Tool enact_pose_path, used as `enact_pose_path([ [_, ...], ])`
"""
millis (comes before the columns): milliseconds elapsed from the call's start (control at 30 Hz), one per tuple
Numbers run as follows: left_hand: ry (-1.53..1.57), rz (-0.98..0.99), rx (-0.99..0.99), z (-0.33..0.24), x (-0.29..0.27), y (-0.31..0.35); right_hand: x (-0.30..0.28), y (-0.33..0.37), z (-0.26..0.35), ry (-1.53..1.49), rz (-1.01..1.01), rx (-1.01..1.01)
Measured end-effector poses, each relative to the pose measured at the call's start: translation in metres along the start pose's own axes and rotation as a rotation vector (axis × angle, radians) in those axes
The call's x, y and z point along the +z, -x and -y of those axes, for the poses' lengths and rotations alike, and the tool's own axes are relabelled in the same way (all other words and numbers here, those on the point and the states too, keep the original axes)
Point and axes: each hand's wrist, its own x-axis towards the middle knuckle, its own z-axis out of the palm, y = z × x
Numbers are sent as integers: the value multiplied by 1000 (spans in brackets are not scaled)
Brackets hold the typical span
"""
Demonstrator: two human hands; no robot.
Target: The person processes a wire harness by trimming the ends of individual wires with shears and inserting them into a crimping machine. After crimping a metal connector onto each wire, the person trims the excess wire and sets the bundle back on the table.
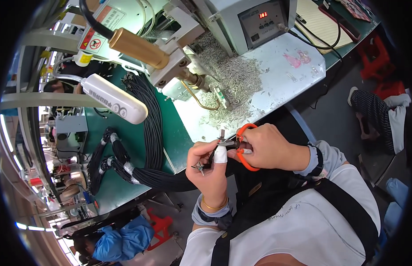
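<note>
My right hand (269, 146) is wrapped round the orange handles of a pair of pliers (244, 166). Their dark jaws reach left to the fingertips of my left hand (209, 175) and meet a small metal connector (222, 134) there. Closed in a pinch, my left hand holds the end of a thin black cable (211, 157), and white tape covers one of its digits. Small wire ends (200, 167) poke out by its palm. Exactly where the jaws bite is too small to make out.
Ahead stands a soldering machine with a copper-coloured barrel (139, 48) above a white plate (277, 91) strewn with small metal pieces (235, 77). A long white lamp (115, 98) hangs left. Bundled black cables (153, 119) lie on the green table (130, 195). A person in blue (124, 239) sits lower left.
</note>
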Motion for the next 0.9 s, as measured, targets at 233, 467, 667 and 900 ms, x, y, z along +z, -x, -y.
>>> enact_pose_path([
  [233,255,108,-463,7,-6,-22,3,2,-12,-335,153,120],
  [467,569,261,-746,44,2,-68,-14,-12,-16,-948,-10,525],
  [667,524,275,-775,53,7,-81,-18,-58,-29,-682,-125,370],
  [900,493,318,-836,55,3,-90,-18,-74,-34,-645,-5,436],
])
